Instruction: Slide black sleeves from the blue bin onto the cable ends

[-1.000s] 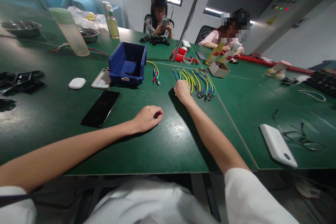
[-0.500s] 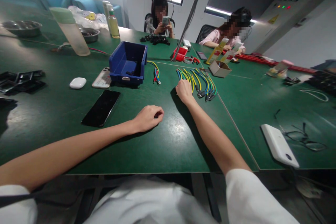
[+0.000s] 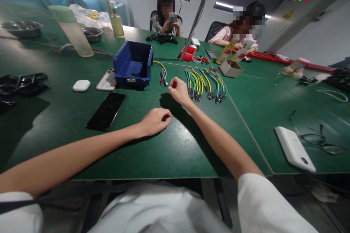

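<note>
My left hand (image 3: 156,122) rests on the green table with its fingers curled in and nothing in them. My right hand (image 3: 179,90) hovers over the table, its fingers bent but slightly apart, and I see nothing held. Just left of its fingertips lie a few loose cables (image 3: 164,74), yellow, blue and red, with metal ring ends. To its right, a fanned row of cables (image 3: 206,84) in yellow, blue and green has dark sleeves and metal lugs at the near ends. A blue bin (image 3: 132,80) holding small dark pieces stands left of the loose cables.
A black phone (image 3: 106,112), a second phone (image 3: 106,80) and a white earbud case (image 3: 81,85) lie to the left. A white power bank (image 3: 294,148) and glasses (image 3: 319,142) lie at right. A small cardboard box (image 3: 231,70) stands beyond the cables. Two people sit across.
My right hand has lifted off the near ends of the fanned cables and moved left toward the loose ones. My left hand has stayed in place.
</note>
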The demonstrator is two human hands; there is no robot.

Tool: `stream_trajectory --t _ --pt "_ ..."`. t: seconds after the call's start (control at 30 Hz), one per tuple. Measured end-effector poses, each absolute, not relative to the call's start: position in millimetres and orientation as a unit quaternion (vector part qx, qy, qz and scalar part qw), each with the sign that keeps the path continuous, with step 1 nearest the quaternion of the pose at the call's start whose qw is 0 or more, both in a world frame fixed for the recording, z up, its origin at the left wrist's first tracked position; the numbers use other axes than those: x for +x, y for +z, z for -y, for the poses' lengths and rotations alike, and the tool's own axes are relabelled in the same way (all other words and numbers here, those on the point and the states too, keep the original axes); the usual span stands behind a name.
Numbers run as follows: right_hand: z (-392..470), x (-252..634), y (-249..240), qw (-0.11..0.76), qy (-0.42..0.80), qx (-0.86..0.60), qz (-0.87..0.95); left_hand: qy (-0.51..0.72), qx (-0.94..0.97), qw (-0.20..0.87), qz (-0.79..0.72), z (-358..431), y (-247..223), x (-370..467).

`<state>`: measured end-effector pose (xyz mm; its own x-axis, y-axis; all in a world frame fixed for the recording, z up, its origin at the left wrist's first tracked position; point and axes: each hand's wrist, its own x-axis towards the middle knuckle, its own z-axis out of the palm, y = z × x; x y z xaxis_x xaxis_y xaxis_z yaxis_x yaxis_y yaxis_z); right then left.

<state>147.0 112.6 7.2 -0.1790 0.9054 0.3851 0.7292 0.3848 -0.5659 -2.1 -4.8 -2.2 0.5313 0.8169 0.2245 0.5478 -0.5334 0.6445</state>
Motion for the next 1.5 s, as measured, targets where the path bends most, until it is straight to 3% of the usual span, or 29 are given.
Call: stream_trajectory --t 0.3,0.5,0.83,0.9,1.03,1.23,1.37,1.5 --pt "-115 136 -21 0.426 0.245 -0.473 0.731 0.271 0.829 0.259 -0.416 5 0 2" --pt "-114 138 -20 0.447 0.269 -0.465 0.715 0.354 0.767 0.267 -0.464 8 8 3" --pt "-115 140 -20 0.447 0.278 -0.436 0.73 0.534 0.619 0.047 -0.574 -79 53 -50" --pt "-115 141 -20 0.447 0.274 -0.435 0.732 0.486 0.638 0.012 -0.597 -109 66 -67" --pt "-115 141 -19 0.448 0.275 -0.44 0.728 0.254 0.725 0.001 -0.64 -168 80 -97" --pt "-114 140 -18 0.438 0.266 -0.444 0.735 -0.029 0.766 0.082 -0.637 -220 76 -109" --pt "-115 140 -18 0.444 0.247 -0.482 0.714 -0.106 0.781 0.098 -0.607 -227 70 -103" --pt "-117 139 -19 0.447 0.244 -0.507 0.696 -0.084 0.789 0.085 -0.603 -233 59 -100"
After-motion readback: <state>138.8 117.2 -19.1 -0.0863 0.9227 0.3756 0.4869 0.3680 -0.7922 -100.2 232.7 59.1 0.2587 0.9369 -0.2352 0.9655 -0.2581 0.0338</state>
